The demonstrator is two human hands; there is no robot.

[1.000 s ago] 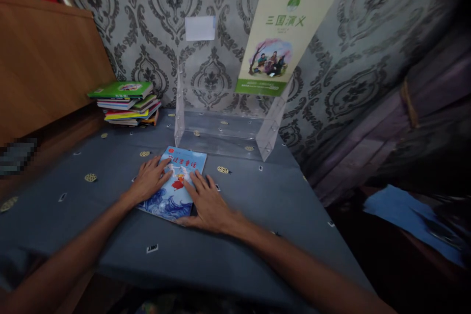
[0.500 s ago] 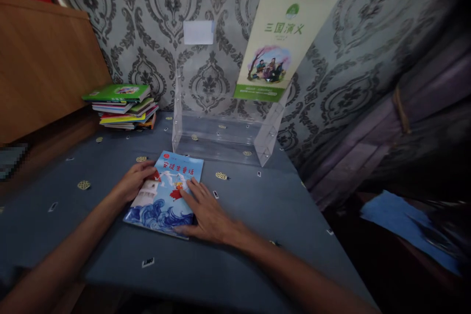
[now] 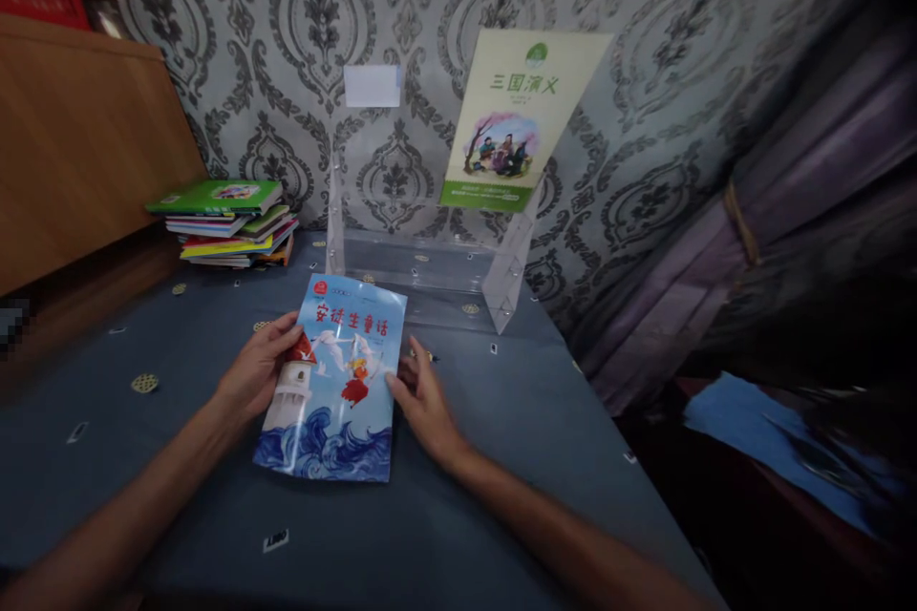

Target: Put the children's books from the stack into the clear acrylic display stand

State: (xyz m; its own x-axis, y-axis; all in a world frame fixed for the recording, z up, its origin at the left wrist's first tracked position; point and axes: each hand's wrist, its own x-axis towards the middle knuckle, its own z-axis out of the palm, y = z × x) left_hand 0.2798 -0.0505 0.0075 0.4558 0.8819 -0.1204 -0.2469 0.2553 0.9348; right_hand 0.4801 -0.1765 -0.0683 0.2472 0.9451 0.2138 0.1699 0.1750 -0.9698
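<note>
A thin blue picture book [image 3: 333, 382] with a lighthouse, waves and red lettering is tilted up off the grey cloth-covered table [image 3: 501, 439]. My left hand [image 3: 254, 372] grips its left edge, thumb on the cover. My right hand [image 3: 426, 396] holds its right edge, fingers curled against it. Behind the book stands a clear acrylic display rack [image 3: 430, 258]. A pale green book [image 3: 520, 119] leans in the rack's upper right slot.
A stack of several colourful books [image 3: 225, 224] lies at the table's back left, by a wooden panel [image 3: 78, 143]. Patterned grey wallpaper with a small white card [image 3: 373, 86] runs behind. A purple curtain [image 3: 752, 239] hangs on the right, over a drop with blue material [image 3: 766, 425].
Both hands slid from lying flat on the cover to the book's side edges. The book has come up off the table and nearer to me.
</note>
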